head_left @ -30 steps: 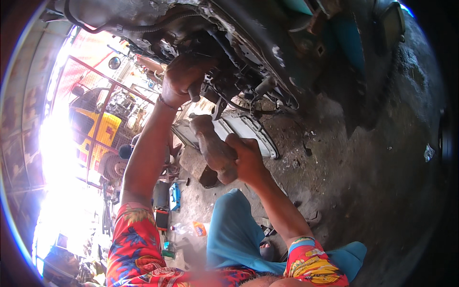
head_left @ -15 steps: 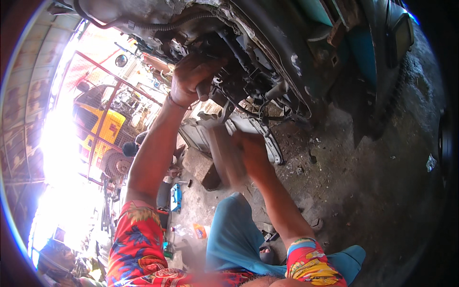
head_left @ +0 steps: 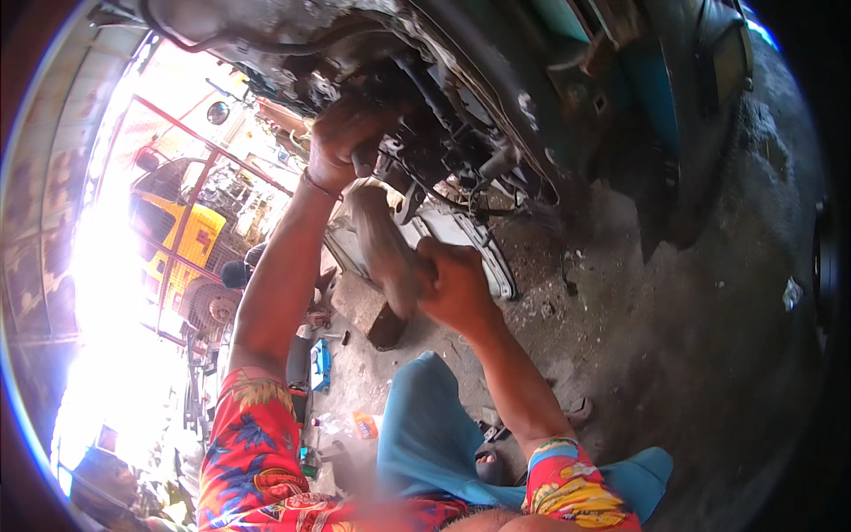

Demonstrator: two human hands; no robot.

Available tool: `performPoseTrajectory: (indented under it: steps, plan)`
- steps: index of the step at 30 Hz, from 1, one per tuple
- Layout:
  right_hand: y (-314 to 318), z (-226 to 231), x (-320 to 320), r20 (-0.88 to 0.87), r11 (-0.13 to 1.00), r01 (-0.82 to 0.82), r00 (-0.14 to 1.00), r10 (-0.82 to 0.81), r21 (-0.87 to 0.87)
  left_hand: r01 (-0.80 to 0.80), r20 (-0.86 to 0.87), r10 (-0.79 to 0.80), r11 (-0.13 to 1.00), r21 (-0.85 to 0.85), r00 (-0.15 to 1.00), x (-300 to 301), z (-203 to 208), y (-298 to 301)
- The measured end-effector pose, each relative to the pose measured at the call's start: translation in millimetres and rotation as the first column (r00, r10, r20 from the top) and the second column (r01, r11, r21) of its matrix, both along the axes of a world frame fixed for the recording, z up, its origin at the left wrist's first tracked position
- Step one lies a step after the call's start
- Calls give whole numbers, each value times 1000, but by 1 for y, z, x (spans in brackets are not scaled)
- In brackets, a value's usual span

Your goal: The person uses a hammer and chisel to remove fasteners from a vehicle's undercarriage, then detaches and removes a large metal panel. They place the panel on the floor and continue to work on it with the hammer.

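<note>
we are clenching our left hand (head_left: 344, 133) around a rod (head_left: 363, 162) among the vehicle's dark parts (head_left: 448, 124), its blunt end poking out of the fist. we are gripping a blurred hammer (head_left: 379, 239) in our closed right hand (head_left: 455, 282), and its upper end is hovering near the rod, while a block (head_left: 362, 304) and a pale panel (head_left: 454, 229) are lying on the floor (head_left: 620, 310).

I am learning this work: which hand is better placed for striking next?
Probably the right hand: it grips the hammer, which appears close to the bar protruding from the left hand.
</note>
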State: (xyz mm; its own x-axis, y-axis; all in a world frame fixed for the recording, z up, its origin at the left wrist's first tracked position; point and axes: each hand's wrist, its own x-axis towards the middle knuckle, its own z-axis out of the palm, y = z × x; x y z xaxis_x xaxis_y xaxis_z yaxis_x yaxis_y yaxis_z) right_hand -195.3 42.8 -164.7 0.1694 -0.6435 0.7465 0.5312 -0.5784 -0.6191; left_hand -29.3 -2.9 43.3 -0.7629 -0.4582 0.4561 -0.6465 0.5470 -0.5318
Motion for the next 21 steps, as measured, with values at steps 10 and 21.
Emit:
performPoseTrajectory:
  steps: [10,21]
  plan:
    - [-3,-9,14,-28,996,42,999,-40,82,-46,-28,46,999,16,999,2,4,-1]
    - [-22,-31,41,25,989,133,991,-135,65,20,72,-27,996,91,997,2,9,-3]
